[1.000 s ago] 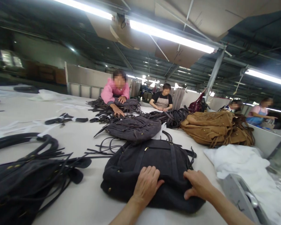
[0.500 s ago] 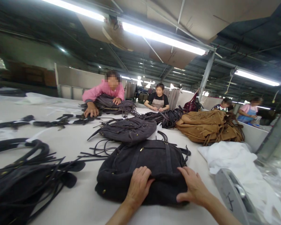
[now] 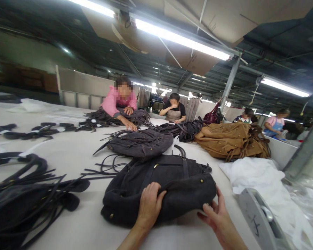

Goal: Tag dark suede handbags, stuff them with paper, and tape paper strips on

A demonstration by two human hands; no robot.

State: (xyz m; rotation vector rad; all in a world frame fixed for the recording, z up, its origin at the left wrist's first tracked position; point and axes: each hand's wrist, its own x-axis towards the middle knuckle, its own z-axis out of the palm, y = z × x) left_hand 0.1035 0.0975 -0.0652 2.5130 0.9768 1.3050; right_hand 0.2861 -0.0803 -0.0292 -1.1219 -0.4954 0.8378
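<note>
A dark charcoal handbag [image 3: 172, 177] lies on its side on the white table in front of me, its zip and strap on top. My left hand [image 3: 150, 203] grips the front of the bag, its fingers bent over the fabric and the thumb to the right. At the bag's right end my right hand [image 3: 217, 211] is open, fingers apart, with a fingertip against the corner. The bag's lower right edge sits slightly off the table. Behind it rests another dark bag [image 3: 141, 143] with thin straps.
Dark bags with long straps [image 3: 39, 201] lie at left. Brown bags [image 3: 232, 139], white cloth [image 3: 255, 173] and a grey tape dispenser-like block [image 3: 261, 215] are at right. Across the table, a person in pink [image 3: 121, 104] reaches toward the dark bags; other people sit farther back.
My right hand has moved from the bag's top to its right end and lower. The bag's right side has turned up, showing a brass stud. The co-worker in pink has reached rightward.
</note>
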